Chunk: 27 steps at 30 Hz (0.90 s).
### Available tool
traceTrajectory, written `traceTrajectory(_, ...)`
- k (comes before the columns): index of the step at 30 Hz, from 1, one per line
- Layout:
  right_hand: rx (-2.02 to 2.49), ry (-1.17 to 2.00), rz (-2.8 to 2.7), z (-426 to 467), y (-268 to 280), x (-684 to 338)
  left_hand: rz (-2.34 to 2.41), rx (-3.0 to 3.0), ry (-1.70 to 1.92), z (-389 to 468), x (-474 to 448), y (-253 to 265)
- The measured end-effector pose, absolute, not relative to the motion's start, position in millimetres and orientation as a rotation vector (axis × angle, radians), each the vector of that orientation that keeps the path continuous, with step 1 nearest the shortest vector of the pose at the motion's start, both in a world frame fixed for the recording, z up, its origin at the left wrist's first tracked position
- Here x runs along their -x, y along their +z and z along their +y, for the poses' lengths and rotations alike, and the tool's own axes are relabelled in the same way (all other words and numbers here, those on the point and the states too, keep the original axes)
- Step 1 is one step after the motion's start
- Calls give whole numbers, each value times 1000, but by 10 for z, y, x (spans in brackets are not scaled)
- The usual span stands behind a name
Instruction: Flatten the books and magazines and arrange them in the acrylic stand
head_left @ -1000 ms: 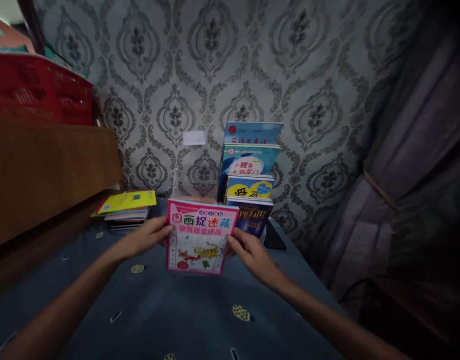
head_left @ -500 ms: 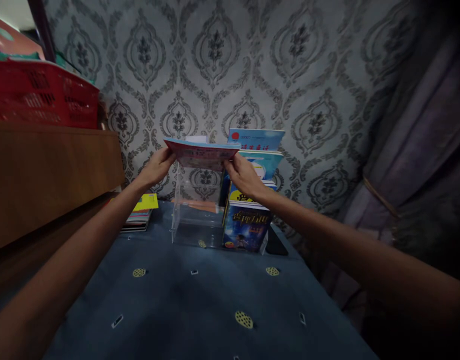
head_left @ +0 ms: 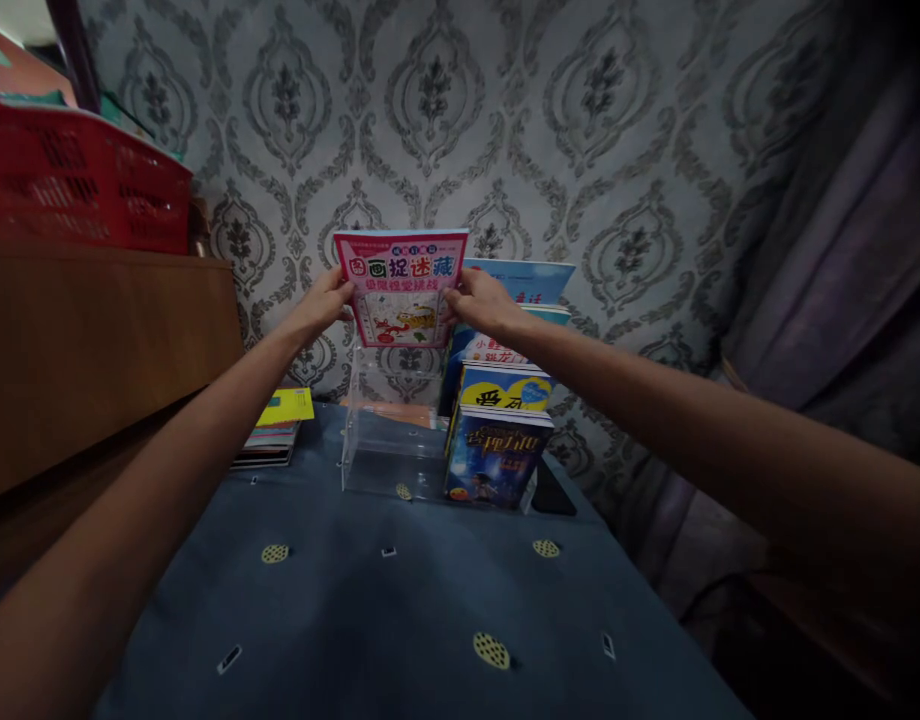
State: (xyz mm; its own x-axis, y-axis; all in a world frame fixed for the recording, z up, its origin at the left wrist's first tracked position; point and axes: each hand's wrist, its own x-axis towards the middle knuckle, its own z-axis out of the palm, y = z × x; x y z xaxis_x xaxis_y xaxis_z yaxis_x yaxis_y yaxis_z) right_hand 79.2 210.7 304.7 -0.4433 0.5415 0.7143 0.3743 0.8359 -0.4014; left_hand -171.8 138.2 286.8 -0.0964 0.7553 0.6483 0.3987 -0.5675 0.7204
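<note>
Clamped at both side edges, the pink book (head_left: 401,312) was held by the left hand (head_left: 325,308) and the right hand (head_left: 484,302), thumbs pressed to the cover! Up it had been carried from low in front of the clear stand (head_left: 348,450), tipped nearly flat midway, and now the cover was stood up again, high at the back of the stand's left side, next to the stacked titles (head_left: 499,462). The lift was made, by the look of it; no release was seen, and whether the stand was touched by the lower edge could not be told.
</note>
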Motion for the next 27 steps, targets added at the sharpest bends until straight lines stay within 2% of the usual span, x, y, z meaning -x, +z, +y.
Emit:
traceTrajectory(5, 821, 344, -2023, 2164, 3312, -686, 1408, -1820, 1705, 1589, 1731, 3007)
traceTrajectory(15, 904, 174, -1885, 2250, 3602, -581, 1518, -1737, 1682, 1885, 1673, 3073)
traceTrajectory(27, 998, -121, -2089, 2532, 3719, -601, 1584, -1733, 1561, 2011, 1700, 2838)
